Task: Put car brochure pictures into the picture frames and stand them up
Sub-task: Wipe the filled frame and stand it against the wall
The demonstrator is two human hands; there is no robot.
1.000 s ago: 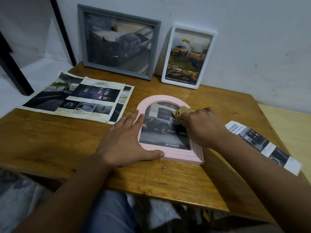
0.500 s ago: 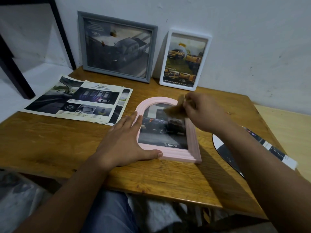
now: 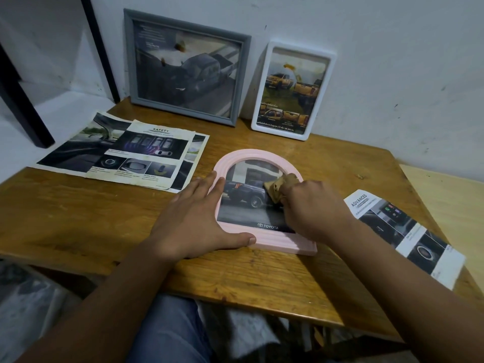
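A pink arched picture frame (image 3: pixel 285 247) lies flat on the wooden table (image 3: pixel 78 213), holding a picture of a dark Toyota pickup. My left hand (image 3: pixel 193 221) lies flat against the frame's left edge, fingers straight, thumb along the bottom rim. My right hand (image 3: pixel 311 208) grips a crumpled brown cloth (image 3: pixel 277 188) and presses it on the frame's glass at the right side. A grey frame (image 3: pixel 183 65) and a white frame (image 3: pixel 293 90), each with a car picture, stand leaning against the wall at the back.
Brochure pages (image 3: pixel 125 150) lie spread at the table's left rear. A narrow brochure strip (image 3: pixel 408 234) lies at the right, near the table's edge. A lighter wooden surface (image 3: pixel 450 203) adjoins on the right. A dark post (image 3: pixel 15 90) stands at the far left.
My right hand lifted the cloth off the glass half a second ago and has come back down onto the frame's right side. The left hand stayed put.
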